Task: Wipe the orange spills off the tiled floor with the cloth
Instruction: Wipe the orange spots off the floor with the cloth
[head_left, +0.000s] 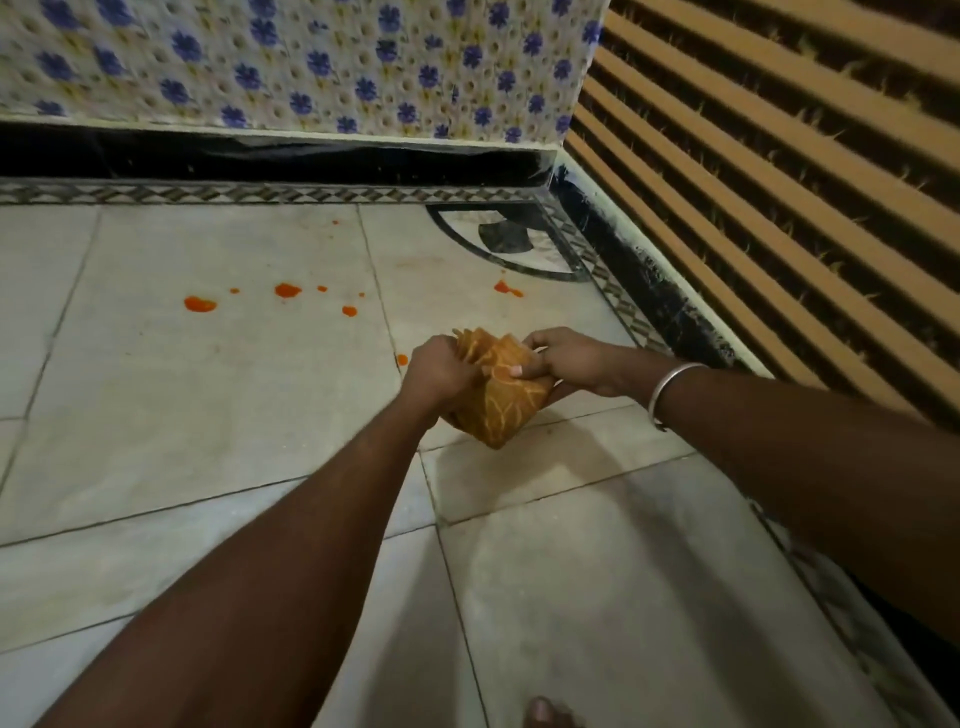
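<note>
Both hands hold the bunched orange cloth (501, 395) just above the floor (208, 415): the left hand (439, 371) grips its near side, the right hand (563, 361) pinches its top with curled fingers. Orange spills (200, 304) dot the tiles beyond, apart from the cloth, with one drop (401, 359) just beside the left hand.

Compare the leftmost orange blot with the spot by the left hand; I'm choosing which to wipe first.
The leftmost blot is larger; the spot by the left hand is a small dot. The blot lies far left of the cloth; the spot lies just beside it. Both are orange and unwiped.
</note>
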